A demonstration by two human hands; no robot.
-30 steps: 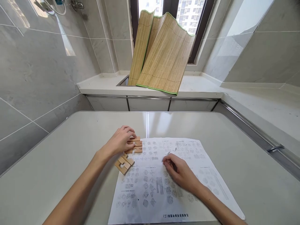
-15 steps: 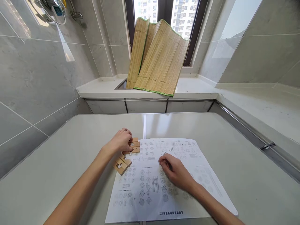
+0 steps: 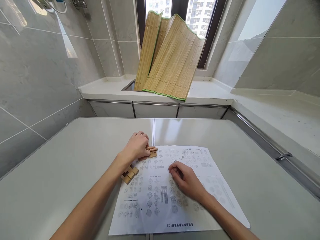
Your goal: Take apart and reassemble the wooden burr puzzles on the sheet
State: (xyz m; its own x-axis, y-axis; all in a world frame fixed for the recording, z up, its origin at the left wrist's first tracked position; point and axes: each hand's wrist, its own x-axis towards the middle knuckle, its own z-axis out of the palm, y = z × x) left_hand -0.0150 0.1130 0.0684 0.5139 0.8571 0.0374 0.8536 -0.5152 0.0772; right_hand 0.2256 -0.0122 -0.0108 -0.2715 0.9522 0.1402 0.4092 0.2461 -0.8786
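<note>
My left hand (image 3: 138, 145) is closed on small notched wooden puzzle pieces (image 3: 153, 154) at the upper left corner of a printed sheet (image 3: 140, 226). Some of these pieces stick out to the right of the fingers; the rest are hidden under the palm. Just below my left wrist lies a second group of notched wooden blocks (image 3: 130, 174), side by side on the sheet's left edge. My right hand (image 3: 183, 176) rests over the middle of the sheet with its fingers curled together. Whether anything small sits between those fingertips cannot be seen.
The sheet, covered with small diagrams, lies on a pale table (image 3: 62, 160) with a seam down its middle. Beyond the table's far edge, a folded bamboo mat (image 3: 172, 60) leans on a white ledge (image 3: 105, 88) before a window. Tiled walls rise on both sides.
My left hand has shifted slightly right and tipped the wooden pieces it grips, so they now show partly edge-on. My right hand stays nearly in place. The view has tilted a little.
</note>
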